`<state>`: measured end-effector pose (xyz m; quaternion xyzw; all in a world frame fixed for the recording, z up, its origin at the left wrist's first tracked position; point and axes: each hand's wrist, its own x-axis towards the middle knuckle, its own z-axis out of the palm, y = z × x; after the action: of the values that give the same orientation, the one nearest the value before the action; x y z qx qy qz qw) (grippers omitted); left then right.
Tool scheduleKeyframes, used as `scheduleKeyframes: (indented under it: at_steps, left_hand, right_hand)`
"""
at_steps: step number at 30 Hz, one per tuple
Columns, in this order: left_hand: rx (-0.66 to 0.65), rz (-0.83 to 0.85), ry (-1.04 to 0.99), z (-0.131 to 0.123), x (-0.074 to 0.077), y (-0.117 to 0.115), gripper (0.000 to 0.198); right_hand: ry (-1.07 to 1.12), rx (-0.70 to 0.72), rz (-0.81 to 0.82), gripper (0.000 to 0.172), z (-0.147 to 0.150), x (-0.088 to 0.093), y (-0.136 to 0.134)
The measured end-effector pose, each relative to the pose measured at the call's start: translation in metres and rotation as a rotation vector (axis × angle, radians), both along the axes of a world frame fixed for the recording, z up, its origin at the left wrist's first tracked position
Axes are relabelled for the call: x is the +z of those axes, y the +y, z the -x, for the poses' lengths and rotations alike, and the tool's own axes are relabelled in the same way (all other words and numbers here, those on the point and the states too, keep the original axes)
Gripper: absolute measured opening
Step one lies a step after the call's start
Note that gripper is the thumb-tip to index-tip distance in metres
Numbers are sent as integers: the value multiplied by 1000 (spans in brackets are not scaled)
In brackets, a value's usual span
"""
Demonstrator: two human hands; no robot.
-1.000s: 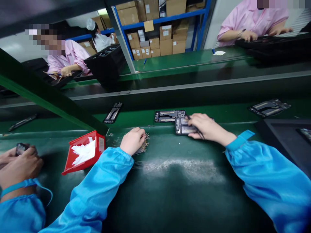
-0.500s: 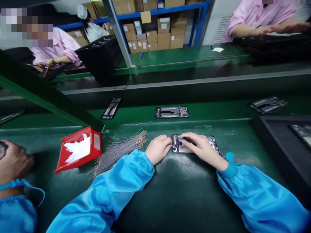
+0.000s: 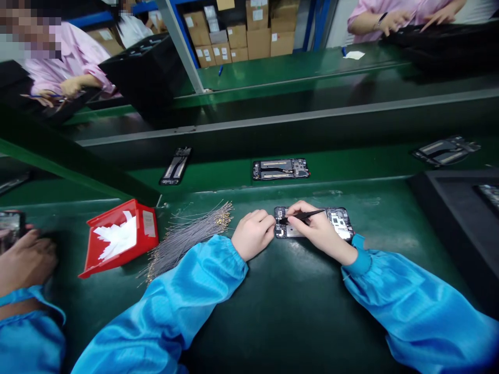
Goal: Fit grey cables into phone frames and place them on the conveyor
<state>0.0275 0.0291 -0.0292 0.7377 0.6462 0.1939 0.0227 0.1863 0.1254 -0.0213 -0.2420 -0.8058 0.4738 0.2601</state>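
An open phone frame [image 3: 338,222] with bare circuitry lies flat on the green bench in front of me. My right hand [image 3: 317,231] rests over its middle, pinching black tweezers [image 3: 304,214] whose tip points left at the frame's left end. My left hand [image 3: 252,234] is curled, its fingertips pressed against the frame's left edge; whether they pinch anything small I cannot make out. A bundle of thin grey wires with gold tips [image 3: 187,237] lies just left of my left hand.
A red tray of white strips [image 3: 120,237] sits left of the wires. More phone frames lie on the belt, one straight ahead [image 3: 280,169], one to the left [image 3: 175,166], one far right [image 3: 446,149]. A black tray [image 3: 460,218] stands at right. A neighbour's hand [image 3: 23,259] works at left; people sit opposite.
My right hand brought the phone frame from the belt's edge down onto the bench. My left hand left the wire bundle and moved right to the frame. The tweezers now point at its left end.
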Motion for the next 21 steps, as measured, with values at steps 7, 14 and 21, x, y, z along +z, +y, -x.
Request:
scheduleKeyframes:
  at_steps: [7,14,21]
  left_hand:
    - [0,0,34,0,1,-1,18]
    - [-1,-14,44,0,-2,-1,18]
    - [17,-1,55,-1,-1,-1,16]
  right_hand:
    - [-14,-20,61,7,-1,-1,0]
    - [-22,-17,73,6,0,-1,0]
    - [2,-24,88,7,0,-1,-1]
